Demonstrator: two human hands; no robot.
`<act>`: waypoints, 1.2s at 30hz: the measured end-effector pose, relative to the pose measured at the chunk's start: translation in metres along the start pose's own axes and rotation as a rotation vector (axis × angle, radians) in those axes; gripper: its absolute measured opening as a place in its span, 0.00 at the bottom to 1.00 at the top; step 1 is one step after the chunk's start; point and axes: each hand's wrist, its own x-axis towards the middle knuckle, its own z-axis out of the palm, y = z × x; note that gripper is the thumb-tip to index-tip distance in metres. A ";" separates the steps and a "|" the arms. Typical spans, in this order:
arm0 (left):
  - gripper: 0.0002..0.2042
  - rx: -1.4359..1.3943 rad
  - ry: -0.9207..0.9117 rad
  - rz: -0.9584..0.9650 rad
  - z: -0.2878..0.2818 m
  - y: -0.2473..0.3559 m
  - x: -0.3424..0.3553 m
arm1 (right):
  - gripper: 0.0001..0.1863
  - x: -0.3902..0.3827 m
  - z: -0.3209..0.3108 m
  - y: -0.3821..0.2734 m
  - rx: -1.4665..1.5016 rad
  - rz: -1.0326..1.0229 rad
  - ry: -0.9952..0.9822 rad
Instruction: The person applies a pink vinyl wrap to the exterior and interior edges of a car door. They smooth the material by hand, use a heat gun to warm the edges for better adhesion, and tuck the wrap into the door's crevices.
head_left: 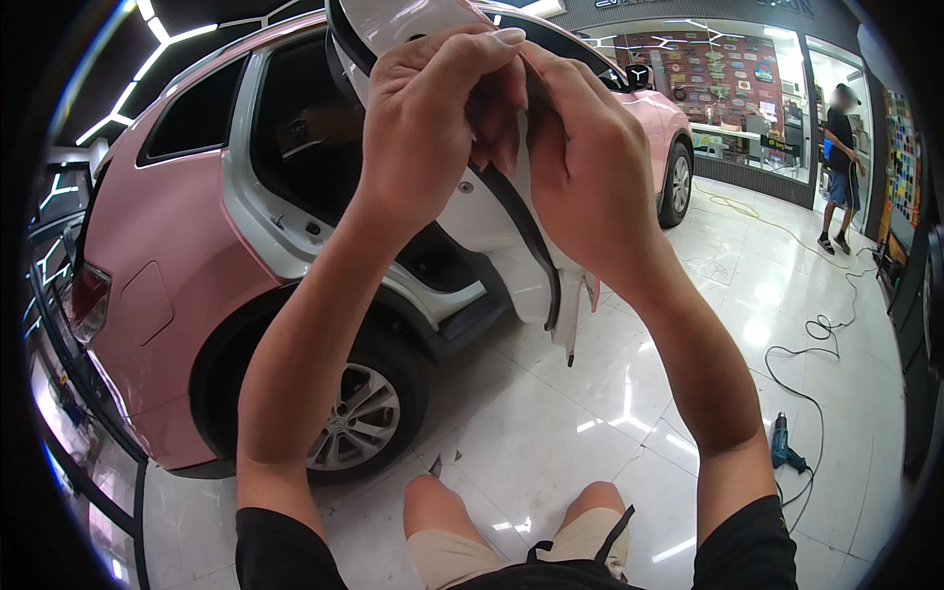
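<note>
Both arms reach up and forward to the open rear door (497, 241) of a pink car (202, 221). My left hand (421, 133) is closed at the upper part of the door's edge, its thumb pressed on top. Close beside it, my right hand (598, 147) curls round the same edge from the other side. Its fingertips are partly hidden between the two hands, and whether they pinch a thin film there I cannot tell. The door's inner side is white, with a dark seal running down it. A bit of pink shows at the lower edge.
A rear wheel (359, 418) stands left of my knees. On the glossy tiled floor (551, 423) at right lie a blue heat gun (784, 444) and its dark cord (818, 393). A yellow hose (733, 205) runs farther off. Another person (841, 157) stands by the glass doorway.
</note>
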 end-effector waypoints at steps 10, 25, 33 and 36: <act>0.17 0.389 0.105 0.015 -0.006 0.023 -0.015 | 0.25 -0.001 -0.003 0.000 -0.014 -0.001 -0.013; 0.09 0.271 0.184 0.168 0.012 0.002 -0.001 | 0.22 -0.002 -0.004 0.001 -0.014 -0.015 0.058; 0.10 0.287 0.214 0.152 0.021 0.004 -0.002 | 0.22 -0.001 -0.006 -0.001 -0.018 -0.019 0.058; 0.10 0.445 0.241 0.202 0.022 0.004 -0.002 | 0.23 -0.002 -0.008 -0.003 0.022 0.034 0.022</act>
